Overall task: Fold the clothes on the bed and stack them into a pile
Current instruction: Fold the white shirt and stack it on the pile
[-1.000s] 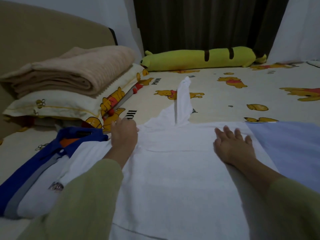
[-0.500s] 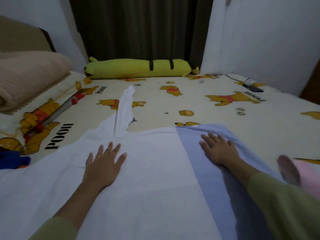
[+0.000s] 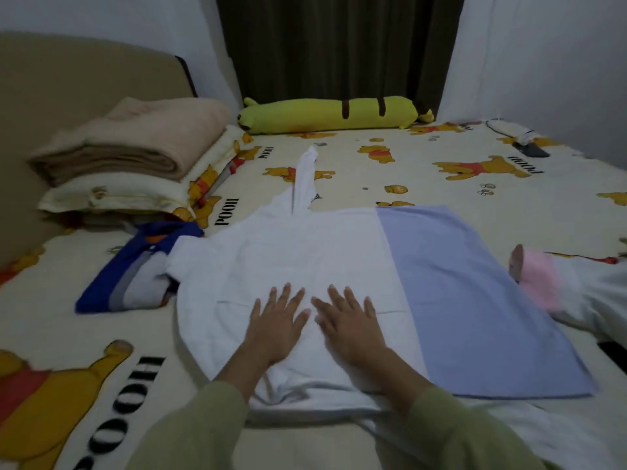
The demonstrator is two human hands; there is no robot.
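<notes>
On the bed's near middle, a white and pale-blue garment (image 3: 339,266) lies spread flat on the cartoon-print sheet (image 3: 424,171), its long axis running left to right across the view, blue panel to the right and one white sleeve (image 3: 305,178) pointing away toward the curtain. Both hands rest palm-down on the white part, side by side and almost touching: the left hand (image 3: 276,325) and right hand (image 3: 349,325) lie with fingers straight and spread, gripping nothing, probably to smooth the cloth before a fold. Just left, touching the garment's edge, sits a folded blue, grey and white garment (image 3: 135,273), likely the start of the pile. A pink and white piece (image 3: 543,283) waits to the right
</notes>
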